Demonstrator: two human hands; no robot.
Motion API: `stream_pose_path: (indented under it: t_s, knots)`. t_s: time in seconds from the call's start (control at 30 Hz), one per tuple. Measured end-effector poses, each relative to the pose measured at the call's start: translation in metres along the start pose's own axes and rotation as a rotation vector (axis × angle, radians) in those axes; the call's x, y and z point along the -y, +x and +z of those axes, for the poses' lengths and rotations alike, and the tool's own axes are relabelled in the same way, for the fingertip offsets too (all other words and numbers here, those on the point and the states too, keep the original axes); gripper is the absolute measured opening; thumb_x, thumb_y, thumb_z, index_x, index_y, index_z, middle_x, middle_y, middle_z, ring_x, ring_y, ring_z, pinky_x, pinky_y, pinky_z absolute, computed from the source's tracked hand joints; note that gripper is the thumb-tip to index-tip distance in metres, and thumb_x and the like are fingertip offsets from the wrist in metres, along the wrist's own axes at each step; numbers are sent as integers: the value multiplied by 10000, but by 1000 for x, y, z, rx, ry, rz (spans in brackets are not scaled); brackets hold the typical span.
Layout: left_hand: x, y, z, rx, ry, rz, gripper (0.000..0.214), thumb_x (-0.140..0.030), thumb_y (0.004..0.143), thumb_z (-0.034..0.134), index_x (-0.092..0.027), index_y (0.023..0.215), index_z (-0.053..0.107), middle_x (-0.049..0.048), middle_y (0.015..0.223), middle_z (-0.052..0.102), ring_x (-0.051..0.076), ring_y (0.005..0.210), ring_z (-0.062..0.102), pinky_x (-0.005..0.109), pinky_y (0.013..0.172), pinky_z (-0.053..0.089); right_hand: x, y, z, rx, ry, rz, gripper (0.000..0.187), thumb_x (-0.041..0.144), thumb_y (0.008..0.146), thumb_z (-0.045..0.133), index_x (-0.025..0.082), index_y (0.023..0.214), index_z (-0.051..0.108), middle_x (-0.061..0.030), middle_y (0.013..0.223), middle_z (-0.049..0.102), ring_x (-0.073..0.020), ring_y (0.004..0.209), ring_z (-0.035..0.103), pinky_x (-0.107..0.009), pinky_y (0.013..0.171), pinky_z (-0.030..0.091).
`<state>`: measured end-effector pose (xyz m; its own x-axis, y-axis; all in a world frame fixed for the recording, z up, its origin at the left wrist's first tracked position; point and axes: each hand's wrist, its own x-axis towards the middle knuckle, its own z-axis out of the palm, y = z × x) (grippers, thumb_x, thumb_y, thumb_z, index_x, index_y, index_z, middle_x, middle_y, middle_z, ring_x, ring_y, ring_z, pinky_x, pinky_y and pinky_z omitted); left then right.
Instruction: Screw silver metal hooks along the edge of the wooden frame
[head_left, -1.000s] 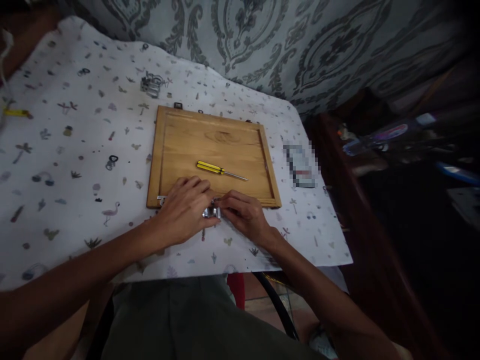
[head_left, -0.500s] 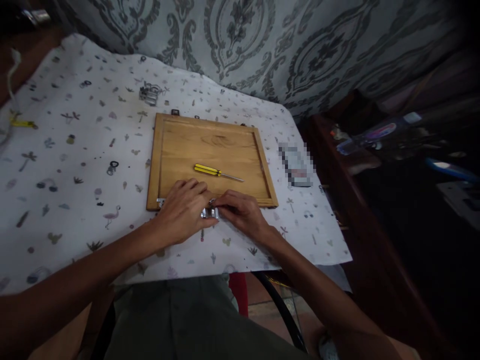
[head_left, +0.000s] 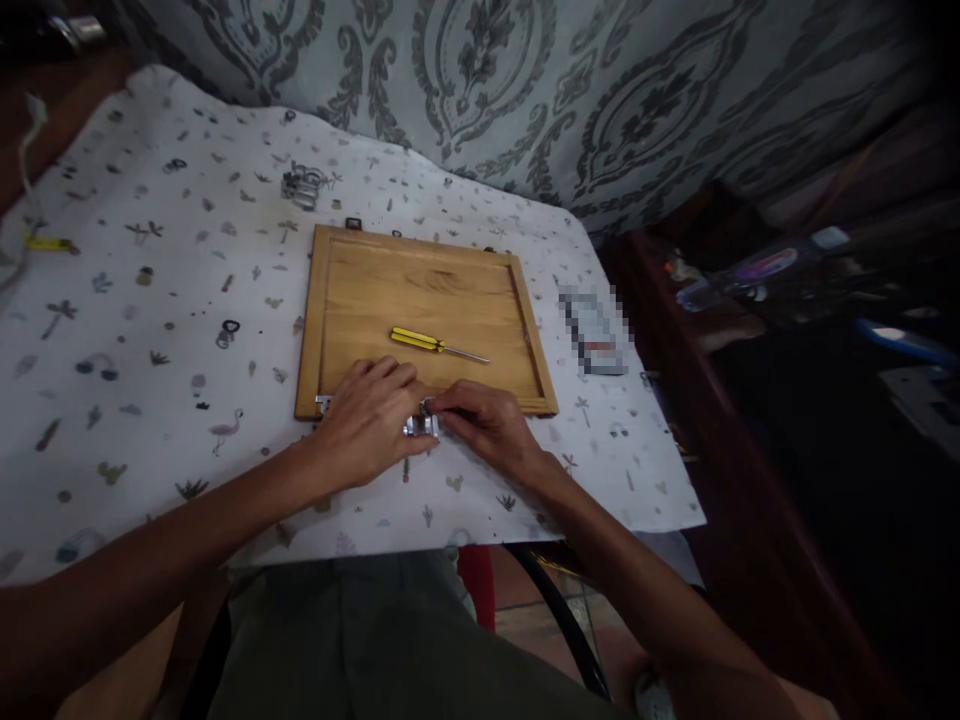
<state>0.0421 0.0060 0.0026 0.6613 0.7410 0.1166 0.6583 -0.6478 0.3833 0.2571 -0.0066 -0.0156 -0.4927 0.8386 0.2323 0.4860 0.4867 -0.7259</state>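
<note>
Gripping one metal fitting [head_left: 421,427], left hand [head_left: 375,408] half hiding it, right hand [head_left: 489,422] just beside, grip unclear, one screwdriver [head_left: 417,339] on one wooden panel [head_left: 405,275] mid-frame, one bottle [head_left: 765,268] upper right.

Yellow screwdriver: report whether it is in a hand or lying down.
Lying down: the screwdriver rests on the wooden panel, beyond the left hand and right hand, visibly touching neither.

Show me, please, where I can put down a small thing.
Free cloth: left of the wooden panel, beyond the left forearm; between right forearm and the pixelated item. Crowded: the panel's near edge, where left hand, right hand and metal piece meet; a screwdriver lies on the panel.
</note>
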Motion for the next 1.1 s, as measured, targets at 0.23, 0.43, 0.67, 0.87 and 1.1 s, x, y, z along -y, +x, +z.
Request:
stream_pose_path:
  t_s: [0.23,0.43,0.67,0.87,1.1]
  knots:
    - [1,0,-2,12,11,14,301,-451,881,771,-175,927,661,65,980,663,282,1003,585,410,867,435,-4,4,0,5,-28,4,98,233,964,653,201,898,717,-28,821,713,-150,746,669,-290,700,533]
    - [0,0,-2,15,15,9,307,-445,874,783,-169,940,668,66,990,664,282,1021,587,412,883,434,-5,3,-1,32,-17,10,91,245,958,656,197,914,719,-27,833,711,-139,749,660,-275,697,527]
    - [0,0,0,9,20,8,308,-446,868,788,-165,921,673,65,972,657,285,1006,581,405,867,427,0,0,-4,42,37,87,116,271,950,671,195,999,743,-43,867,727,-148,759,673,-284,690,549]
    - [0,0,-1,18,2,-2,305,-443,865,792,-173,945,674,58,967,652,280,1002,578,401,868,428,0,0,-3,21,21,44,108,246,969,645,201,968,744,-42,865,731,-156,794,691,-306,730,564]
    - [0,-1,2,-17,-5,-2,298,-453,879,774,-180,936,669,54,973,652,278,1003,584,413,877,440,-6,-1,-8,19,79,36,134,292,962,666,201,1005,754,-46,881,745,-152,793,703,-293,703,573]
